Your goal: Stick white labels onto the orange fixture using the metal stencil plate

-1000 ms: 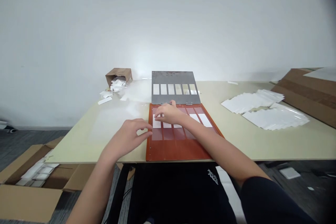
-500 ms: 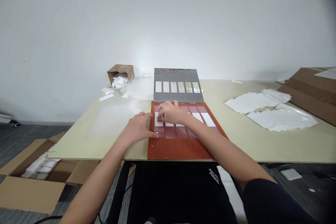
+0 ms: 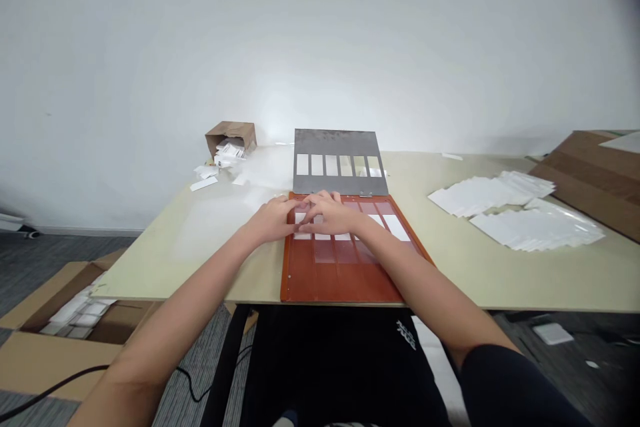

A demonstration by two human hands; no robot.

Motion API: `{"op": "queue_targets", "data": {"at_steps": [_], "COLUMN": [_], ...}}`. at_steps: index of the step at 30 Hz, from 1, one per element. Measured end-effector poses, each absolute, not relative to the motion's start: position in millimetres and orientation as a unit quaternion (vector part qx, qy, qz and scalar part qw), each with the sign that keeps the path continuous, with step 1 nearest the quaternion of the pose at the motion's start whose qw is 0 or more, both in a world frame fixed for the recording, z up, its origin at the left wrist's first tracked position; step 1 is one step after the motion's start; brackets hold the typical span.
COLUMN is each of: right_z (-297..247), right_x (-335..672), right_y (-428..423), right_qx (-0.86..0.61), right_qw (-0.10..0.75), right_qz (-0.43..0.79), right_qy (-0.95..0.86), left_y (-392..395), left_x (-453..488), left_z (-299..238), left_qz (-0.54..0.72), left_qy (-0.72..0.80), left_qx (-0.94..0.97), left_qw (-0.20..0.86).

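Note:
An orange-red board (image 3: 345, 273) with recessed slots lies at the table's near edge. White cards (image 3: 395, 227) fill its upper slots. A grey metal stencil plate (image 3: 337, 143) with a row of rectangular windows stands hinged up behind it. My left hand (image 3: 273, 219) rests with fingers stretched flat at the board's top left corner, touching the leftmost white card. My right hand (image 3: 330, 215) lies flat beside it, fingers spread over the neighbouring cards. The fingertips of both hands nearly meet.
Two spreads of white packets (image 3: 515, 213) lie on the table to the right. A tipped brown box (image 3: 231, 139) spills white cards at the far left. Cardboard sheets (image 3: 595, 180) sit far right. An open carton (image 3: 60, 333) of packets stands on the floor, left.
My left hand has slid forward and right from the table beside the board onto its top left corner. My right hand stayed on the cards.

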State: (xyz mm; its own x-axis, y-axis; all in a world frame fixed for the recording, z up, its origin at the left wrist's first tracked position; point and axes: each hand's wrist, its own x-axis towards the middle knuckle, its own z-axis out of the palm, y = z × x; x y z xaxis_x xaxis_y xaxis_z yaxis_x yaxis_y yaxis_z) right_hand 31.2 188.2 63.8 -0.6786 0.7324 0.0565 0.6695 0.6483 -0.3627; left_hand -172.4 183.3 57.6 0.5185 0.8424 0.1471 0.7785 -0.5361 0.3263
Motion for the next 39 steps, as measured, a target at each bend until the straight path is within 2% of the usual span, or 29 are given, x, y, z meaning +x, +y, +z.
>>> {"op": "queue_targets", "data": {"at_steps": [10, 26, 39], "right_z": [51.2, 50.2, 47.3], "right_x": [28.7, 24.6, 21.4], "right_y": [189.7, 185.6, 185.3], "right_qx": [-0.397, -0.387, -0.41], "right_qw": [0.129, 0.172, 0.164], "right_qz": [0.138, 0.084, 0.054], "right_qy": [-0.898, -0.902, -0.895], "left_y": [180.0, 186.7, 186.6], "left_x": [-183.3, -187.0, -184.7], "left_z": [46.6, 46.3, 49.3], "left_qz": [0.195, 0.128, 0.123], "left_qy": [0.421, 0.458, 0.474], "left_qx": [0.876, 0.866, 0.854], "left_qw": [0.129, 0.158, 0.177]}}
